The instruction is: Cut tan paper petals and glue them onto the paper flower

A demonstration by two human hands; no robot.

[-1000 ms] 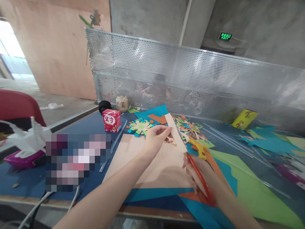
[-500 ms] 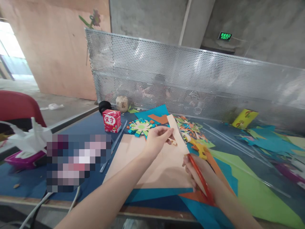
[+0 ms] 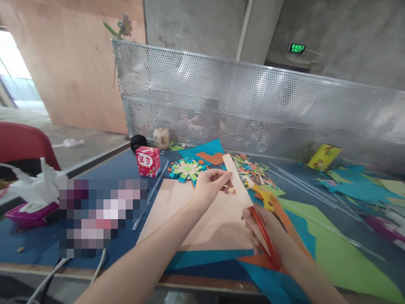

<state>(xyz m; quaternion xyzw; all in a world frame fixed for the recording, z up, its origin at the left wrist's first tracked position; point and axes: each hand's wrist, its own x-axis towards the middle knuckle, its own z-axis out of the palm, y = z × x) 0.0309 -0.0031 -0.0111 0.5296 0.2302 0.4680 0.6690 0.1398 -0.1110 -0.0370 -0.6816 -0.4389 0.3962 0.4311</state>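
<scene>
My left hand (image 3: 210, 185) pinches the edge of a narrow cream paper strip (image 3: 236, 179) between thumb and fingers. My right hand (image 3: 272, 226) is closed around red-handled scissors (image 3: 262, 232), whose blades lie along the strip and are mostly hidden behind it. Under both hands rests a large cream sheet of paper (image 3: 172, 215). Just beyond my left hand lies a layered paper flower (image 3: 187, 169) in blue, green and cream. A yellow glue gun (image 3: 266, 197) sits close to the right of the strip.
Colourful paper scraps (image 3: 253, 169) are heaped behind the strip. A green sheet (image 3: 329, 240) and clear glue sticks (image 3: 303, 185) lie to the right. At left stand a red box (image 3: 148, 161) and a white power strip (image 3: 41, 183). A perforated metal panel (image 3: 196, 84) borders the table's back.
The scissors' red handle has swung a little to the left, and the strip's lower end has moved slightly right. My left hand keeps its pinch in nearly the same place.
</scene>
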